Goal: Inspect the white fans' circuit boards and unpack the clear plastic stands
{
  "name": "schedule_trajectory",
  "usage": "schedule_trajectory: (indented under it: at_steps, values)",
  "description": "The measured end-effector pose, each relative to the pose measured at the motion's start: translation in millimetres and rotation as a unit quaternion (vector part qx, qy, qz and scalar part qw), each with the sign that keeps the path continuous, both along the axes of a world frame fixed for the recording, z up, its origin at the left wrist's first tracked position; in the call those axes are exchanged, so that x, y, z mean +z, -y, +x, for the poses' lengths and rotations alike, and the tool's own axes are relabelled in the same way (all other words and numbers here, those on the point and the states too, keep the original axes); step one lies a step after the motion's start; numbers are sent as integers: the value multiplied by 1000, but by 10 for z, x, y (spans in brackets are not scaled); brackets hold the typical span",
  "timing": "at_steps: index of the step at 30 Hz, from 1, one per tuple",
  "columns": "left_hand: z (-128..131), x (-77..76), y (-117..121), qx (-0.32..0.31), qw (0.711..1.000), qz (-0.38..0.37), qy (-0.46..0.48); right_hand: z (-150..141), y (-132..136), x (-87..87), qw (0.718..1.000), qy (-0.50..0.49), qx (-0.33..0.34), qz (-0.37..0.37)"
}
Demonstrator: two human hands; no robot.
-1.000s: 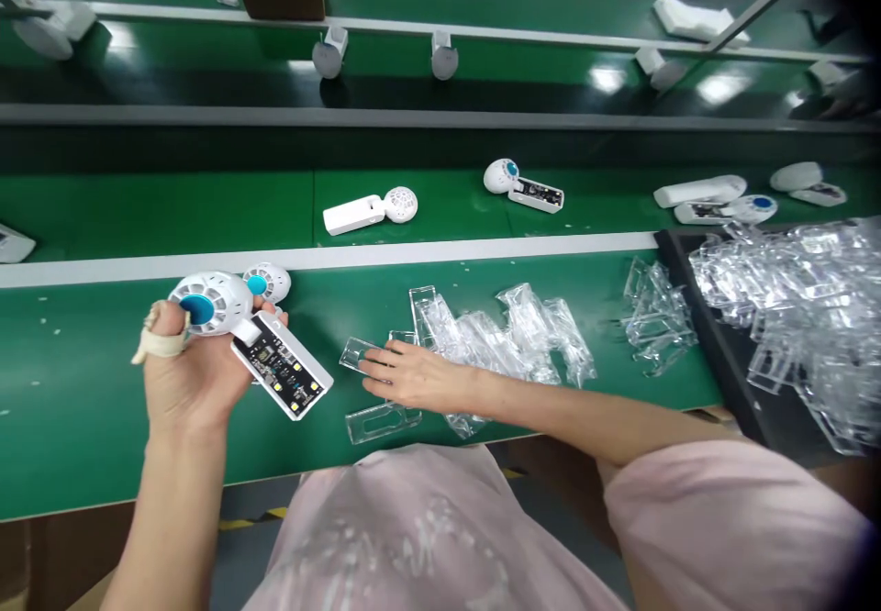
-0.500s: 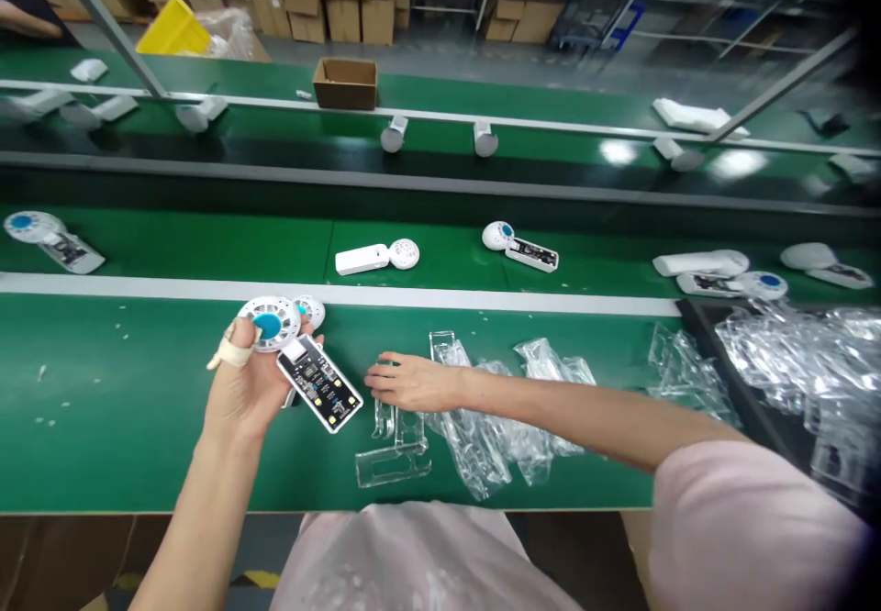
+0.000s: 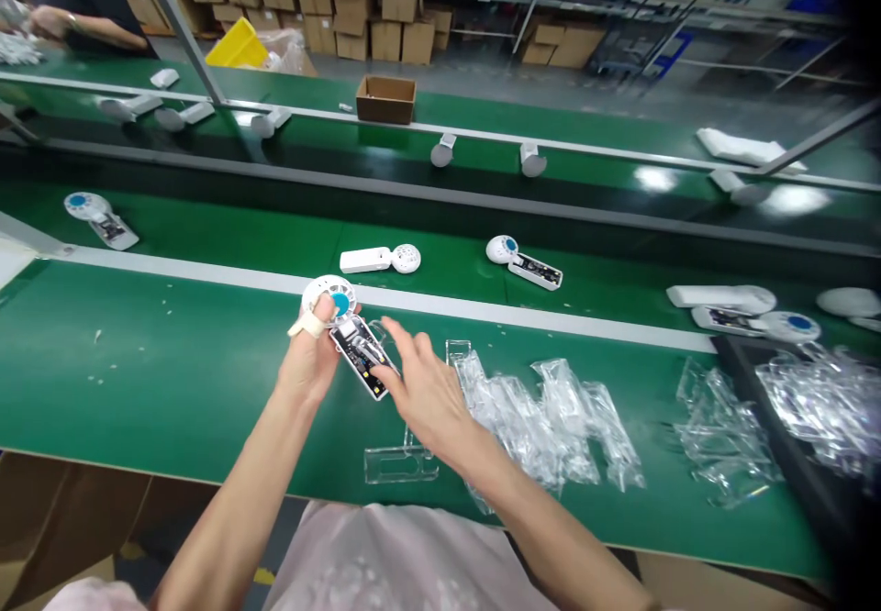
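Observation:
My left hand grips a white handheld fan by its round head, thumb beside the blue hub. A bandage-like wrap covers part of that thumb. The fan's handle is uncovered and shows a black circuit board. Over the handle, my right hand pinches a clear plastic cover between thumb and fingers; the board shows through it. Whether cover and handle touch, I cannot tell. Another clear cover lies on the green table below my right hand, partly hidden by it.
Bagged clear parts lie to the right, near a black tray heaped with more. Several fans, including a closed one and an opened one, rest beyond the white strip. Across the line is a co-worker's arm.
My right hand has lifted a clear cover from the table and brought it left to the fan. My left hand, with the fan, appears further right in view; the camera has also shifted.

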State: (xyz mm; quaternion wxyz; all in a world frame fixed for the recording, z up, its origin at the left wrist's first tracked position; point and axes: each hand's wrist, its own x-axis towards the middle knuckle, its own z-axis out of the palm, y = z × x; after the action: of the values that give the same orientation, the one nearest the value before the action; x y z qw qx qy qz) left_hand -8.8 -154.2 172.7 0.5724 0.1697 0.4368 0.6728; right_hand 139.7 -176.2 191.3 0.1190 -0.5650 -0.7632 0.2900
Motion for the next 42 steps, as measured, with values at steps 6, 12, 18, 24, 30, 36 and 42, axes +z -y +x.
schedule_trajectory:
  at_steps: [6, 12, 18, 24, 30, 36, 42]
  values:
    - [121, 80, 22, 23, 1000, -1, -4, -332, 23, -139, 994, 32, -34, 96]
    - [72, 109, -45, 23, 999, -4, 29, -262, -7, -288, 1000, -14, 7, 22]
    - [93, 162, -91, 45, 997, 9, 57, -203, -91, -137, 994, -28, 61, 83]
    - [138, 291, -125, 23, 999, 33, -18, -234, -121, -310, 970, -54, 29, 236]
    - [250, 470, -112, 32, 999, 10, -17, -214, -123, -364, 959, -22, -15, 283]
    - [310, 417, -177, 8, 1000, 15, 1, -39, -230, -248, 965, -48, 20, 257]
    - [261, 180, -138, -186, 982, -12, 14, 157, -272, -293, 933, 31, 36, 358]
